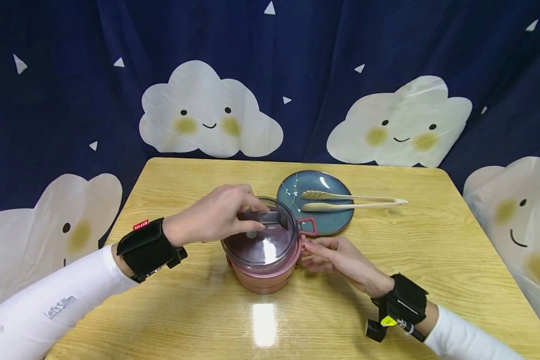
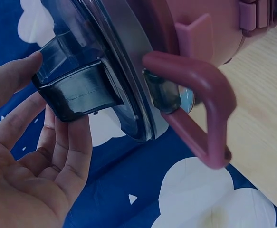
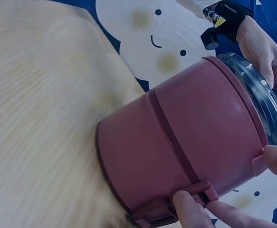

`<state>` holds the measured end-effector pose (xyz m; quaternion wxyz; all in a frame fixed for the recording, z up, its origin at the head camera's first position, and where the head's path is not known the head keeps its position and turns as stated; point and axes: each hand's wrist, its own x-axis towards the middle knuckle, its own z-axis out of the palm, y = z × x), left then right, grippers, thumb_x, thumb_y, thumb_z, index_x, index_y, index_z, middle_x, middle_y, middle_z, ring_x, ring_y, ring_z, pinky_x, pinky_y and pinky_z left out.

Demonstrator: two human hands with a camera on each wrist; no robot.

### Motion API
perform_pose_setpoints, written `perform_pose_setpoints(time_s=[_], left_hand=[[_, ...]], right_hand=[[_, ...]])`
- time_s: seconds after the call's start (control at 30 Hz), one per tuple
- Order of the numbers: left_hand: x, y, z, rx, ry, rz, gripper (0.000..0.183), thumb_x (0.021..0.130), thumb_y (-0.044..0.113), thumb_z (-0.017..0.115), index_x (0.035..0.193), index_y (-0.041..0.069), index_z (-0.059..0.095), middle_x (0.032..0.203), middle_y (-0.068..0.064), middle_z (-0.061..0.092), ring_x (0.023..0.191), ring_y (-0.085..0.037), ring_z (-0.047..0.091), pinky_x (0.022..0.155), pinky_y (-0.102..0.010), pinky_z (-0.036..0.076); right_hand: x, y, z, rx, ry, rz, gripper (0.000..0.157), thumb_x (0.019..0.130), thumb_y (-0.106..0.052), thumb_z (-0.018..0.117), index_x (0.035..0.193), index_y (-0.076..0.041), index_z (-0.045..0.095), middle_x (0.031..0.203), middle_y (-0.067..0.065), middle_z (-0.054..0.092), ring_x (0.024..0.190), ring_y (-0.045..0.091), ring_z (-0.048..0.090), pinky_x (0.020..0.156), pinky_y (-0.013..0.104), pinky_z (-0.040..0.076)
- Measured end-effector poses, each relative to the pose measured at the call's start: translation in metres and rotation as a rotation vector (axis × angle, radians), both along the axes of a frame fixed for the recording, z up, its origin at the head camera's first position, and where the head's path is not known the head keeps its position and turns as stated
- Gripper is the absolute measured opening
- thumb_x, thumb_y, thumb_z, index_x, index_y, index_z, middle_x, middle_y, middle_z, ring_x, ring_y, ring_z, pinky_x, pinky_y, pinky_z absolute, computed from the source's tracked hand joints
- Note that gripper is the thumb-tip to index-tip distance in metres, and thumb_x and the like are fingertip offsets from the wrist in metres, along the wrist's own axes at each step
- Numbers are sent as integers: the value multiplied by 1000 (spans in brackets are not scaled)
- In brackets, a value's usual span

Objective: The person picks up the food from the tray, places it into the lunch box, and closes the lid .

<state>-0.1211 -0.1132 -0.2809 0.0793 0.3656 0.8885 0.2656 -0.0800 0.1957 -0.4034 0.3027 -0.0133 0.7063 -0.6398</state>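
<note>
A round pinkish-red lunch container [image 1: 263, 284] stands on the table, topped by a see-through dark lid [image 1: 240, 247]. My left hand [image 1: 218, 214] pinches the lid's dark handle [image 2: 86, 90] between thumb and fingers. At the lid's right edge a red loop clasp [image 2: 219, 118] sticks outward. My right hand [image 1: 344, 262] grips the container's right side. In the right wrist view, one digit presses a small tab [image 3: 258, 165] below the rim, and others touch the lower clip [image 3: 152, 209]. Whether the lid rests fully on the rim, I cannot tell. The container's inside is obscured.
Behind the container to the right lies a blue-green plate [image 1: 292, 182] with a flower pattern. Pale tongs [image 1: 373, 202] rest across it, their joined end reaching past its right edge. A dark blue curtain [image 1: 306, 45] with clouds hangs beyond the wooden table [image 1: 432, 240].
</note>
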Motion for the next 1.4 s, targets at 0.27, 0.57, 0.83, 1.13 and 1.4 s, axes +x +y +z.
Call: perform_pose_setpoints(time_s=[0.27, 0.57, 0.83, 1.13, 1.4], left_hand=[[4, 3, -7, -6, -4, -4, 25, 93, 24, 83, 116, 15, 82, 97, 0, 70, 86, -13, 60, 69, -23, 53], [6, 8, -10, -11, 21, -23, 25, 92, 25, 84, 115, 16, 82, 94, 1, 69, 81, -11, 55, 68, -24, 47], [6, 11, -10, -21, 13, -29, 25, 92, 27, 83, 115, 16, 82, 96, 2, 70, 83, -11, 55, 70, -25, 47], [7, 10, -11, -24, 15, -34, 27, 92, 28, 84, 116, 15, 82, 95, 2, 70, 81, -12, 53, 71, -26, 45], [9, 5, -12, -15, 5, 1, 49, 85, 40, 89, 124, 13, 77, 103, 1, 68, 91, -13, 59, 79, -29, 52]], right_hand=[[6, 6, 1, 6, -20, -6, 54, 105, -32, 66, 138, 10, 60, 130, 17, 72, 113, 25, 76, 103, 41, 60], [5, 18, 4, -24, 30, -7, 48, 107, -23, 60, 137, 14, 55, 125, 10, 73, 113, 23, 76, 104, 43, 59], [2, 22, 13, 14, 86, -64, 53, 108, -28, 62, 144, 11, 54, 134, 15, 70, 110, 17, 76, 103, 43, 60], [1, 16, 27, 117, 287, -129, 47, 106, -26, 65, 142, 4, 60, 144, 31, 60, 108, 6, 72, 96, 31, 62], [-5, 10, 39, 289, 678, -19, 38, 98, -17, 76, 135, -9, 69, 135, 14, 70, 109, 14, 73, 91, 28, 61]])
